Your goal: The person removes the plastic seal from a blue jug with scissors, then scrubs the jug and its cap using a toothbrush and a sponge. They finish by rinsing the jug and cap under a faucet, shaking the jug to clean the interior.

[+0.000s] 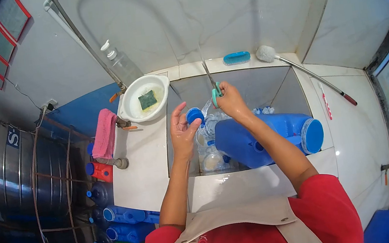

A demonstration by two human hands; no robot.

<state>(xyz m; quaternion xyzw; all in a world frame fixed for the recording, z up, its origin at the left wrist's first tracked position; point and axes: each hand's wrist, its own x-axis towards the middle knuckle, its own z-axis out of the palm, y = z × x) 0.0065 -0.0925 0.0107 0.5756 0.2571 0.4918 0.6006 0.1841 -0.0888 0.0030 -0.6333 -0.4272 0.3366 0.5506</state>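
My left hand (183, 133) grips a round blue bottle cap (194, 115) between thumb and fingers above the sink (243, 80). In my right hand (232, 102) are scissors (215, 91) with teal handles, their blades pointing away toward the wall. A strip of clear plastic (207, 108) shows between the cap and my right hand. Beneath my right forearm, a large blue water jug (233, 142) lies on its side across the sink, its capped end to the right. Clear plastic pieces and caps (211, 160) fill the sink's left part, partly hidden by the jug and my hands.
Left of the sink stands a white basin (126, 111) holding a green sponge (147, 99), near a pump bottle (122, 67). A blue brush (236, 58) and a long-handled brush (312, 73) lie along the ledge. A pink towel (104, 134) hangs over pipework beside stacked jugs (129, 231).
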